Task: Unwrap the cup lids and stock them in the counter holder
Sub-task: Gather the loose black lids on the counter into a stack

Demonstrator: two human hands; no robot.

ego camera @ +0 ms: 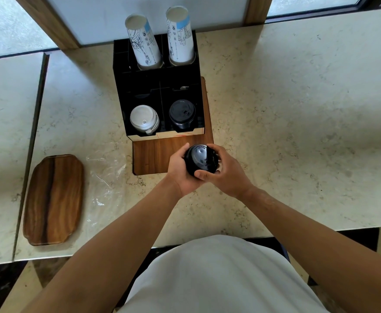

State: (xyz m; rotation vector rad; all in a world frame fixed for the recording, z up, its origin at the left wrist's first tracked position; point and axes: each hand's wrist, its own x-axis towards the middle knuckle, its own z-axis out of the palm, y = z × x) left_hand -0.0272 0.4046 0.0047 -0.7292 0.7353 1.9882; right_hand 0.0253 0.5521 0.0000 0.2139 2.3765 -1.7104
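Both hands, left hand point(180, 170) and right hand point(223, 172), grip black lids point(201, 159) near holder point(162, 136) front edge.

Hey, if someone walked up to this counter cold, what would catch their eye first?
Both hands, left hand and right hand, grip a stack of black lids at centre. Behind stands the black holder, with two tall cup stacks at its back and white lids in front.

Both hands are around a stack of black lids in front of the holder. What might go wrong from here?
1. The black lids, gripped only from the sides by the left hand and right hand, may fan apart.
2. The front right slot already holds black lids; more may not fit.
3. The plastic wrap lies loose on the counter and could slide off.
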